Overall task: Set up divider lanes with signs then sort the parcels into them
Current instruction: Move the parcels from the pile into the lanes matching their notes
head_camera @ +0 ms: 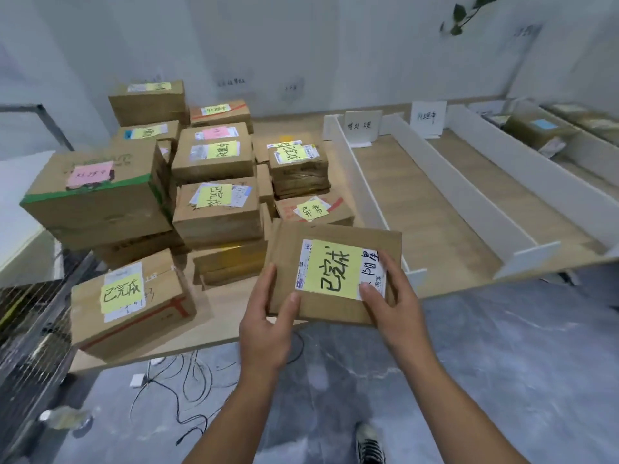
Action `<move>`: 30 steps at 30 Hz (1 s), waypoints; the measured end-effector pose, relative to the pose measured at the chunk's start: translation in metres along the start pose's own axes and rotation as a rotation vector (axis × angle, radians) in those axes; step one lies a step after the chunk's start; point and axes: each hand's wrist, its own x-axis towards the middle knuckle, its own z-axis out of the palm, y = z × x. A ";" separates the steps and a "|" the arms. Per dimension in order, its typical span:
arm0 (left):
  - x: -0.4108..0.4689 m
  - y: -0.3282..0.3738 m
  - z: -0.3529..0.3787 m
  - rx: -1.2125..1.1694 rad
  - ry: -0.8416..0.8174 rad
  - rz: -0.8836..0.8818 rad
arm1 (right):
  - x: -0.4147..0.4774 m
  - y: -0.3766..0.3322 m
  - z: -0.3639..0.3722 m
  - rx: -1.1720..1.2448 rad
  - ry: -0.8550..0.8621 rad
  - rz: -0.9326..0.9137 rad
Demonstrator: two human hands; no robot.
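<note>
I hold a flat brown parcel (335,249) with a yellow handwritten note over the table's front edge. My left hand (268,316) grips its near left corner, thumb on top. My right hand (392,296) grips its near right side, thumb on the label. Several more cardboard parcels (214,209) with yellow or pink notes are stacked on the left half of the table. On the right half, white dividers (462,192) form lanes, with two white signs (362,127) (428,119) standing at their far ends. Some parcels (536,128) lie in the far right lane.
The wooden table (432,209) runs to a white wall. A wire rack (30,316) stands at the left. Cables (181,383) and a bottle (67,418) lie on the grey floor under the table, and my shoe (368,443) shows below.
</note>
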 end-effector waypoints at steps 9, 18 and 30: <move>-0.019 0.050 0.135 -0.063 -0.223 0.092 | 0.007 -0.001 -0.138 0.060 0.324 -0.006; -0.059 0.096 0.317 -0.124 -0.343 0.112 | 0.043 0.012 -0.312 0.106 0.444 -0.035; -0.083 0.124 0.468 -0.170 -0.438 0.090 | 0.087 0.043 -0.453 0.106 0.529 -0.008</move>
